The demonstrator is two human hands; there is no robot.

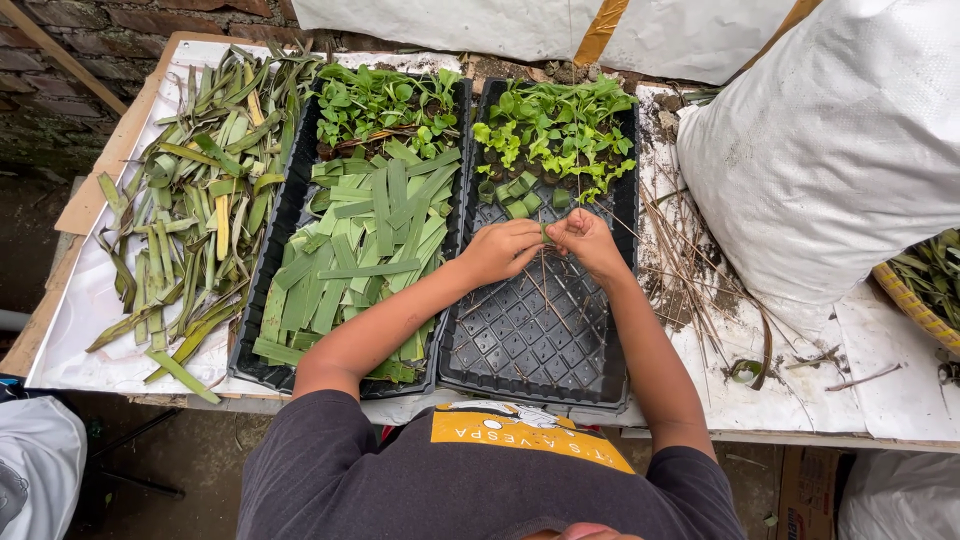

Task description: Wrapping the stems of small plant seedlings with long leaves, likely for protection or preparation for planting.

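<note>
Left hand (500,250) and right hand (585,240) meet over the right-hand black seedling tray (540,340), fingertips of both pinched on one small green leaf strip (546,232) held between them. Tray's near cells bare; far end holds folded leaf cups (520,195) and green seedlings (555,125). Left-hand black tray (262,350): cut leaf strips (360,250) piled in it, seedlings at far end. Trimmed leaf scraps (195,180) lie on the table further left. White sack (830,140) at right
</note>
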